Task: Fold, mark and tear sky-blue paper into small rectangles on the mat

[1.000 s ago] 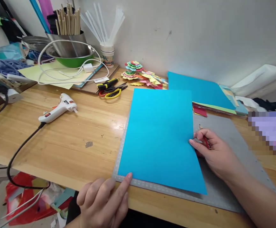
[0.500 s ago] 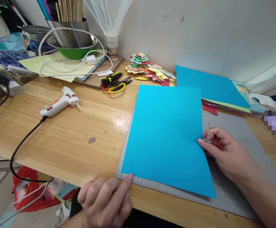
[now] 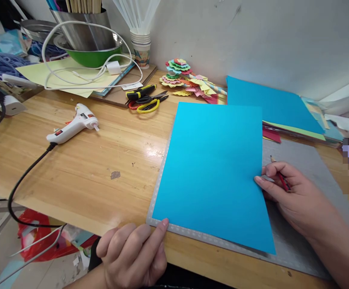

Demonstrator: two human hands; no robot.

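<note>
Pinching the right edge of a bright blue rectangular paper sheet [image 3: 210, 172], the person's right hand [image 3: 295, 196] has its thumb on top and its fingers at the far side of the edge. That grip is closed on the paper and also carries a slim red-and-black pencil [image 3: 284, 182], its sharpened wooden tip pointing away from the person. The paper bends slightly at the pinch, and its near right corner looks raised.

The sheet lies over the left part of a grey cutting mat [image 3: 302, 160] with pale ruled markings, on a light-brown wooden surface [image 3: 72, 176]. At the near edge, the left hand [image 3: 134, 253] extends its index finger so that the tip meets the sheet near its near left corner; the other fingers curl inward, and whether this grip encloses anything cannot be told.

Well to the left rests a white plastic glue gun [image 3: 72, 125] with a black cord [image 3: 21, 176]. Beyond the sheet lie yellow-handled scissors [image 3: 148, 106] beside a yellow-and-black cutter [image 3: 140, 92], then multicoloured layered paper flowers [image 3: 177, 67]. Behind the mat, more blue paper [image 3: 273, 105] lies near the wall. A cylindrical metal container [image 3: 82, 34] stands in a green bowl [image 3: 94, 59].
</note>
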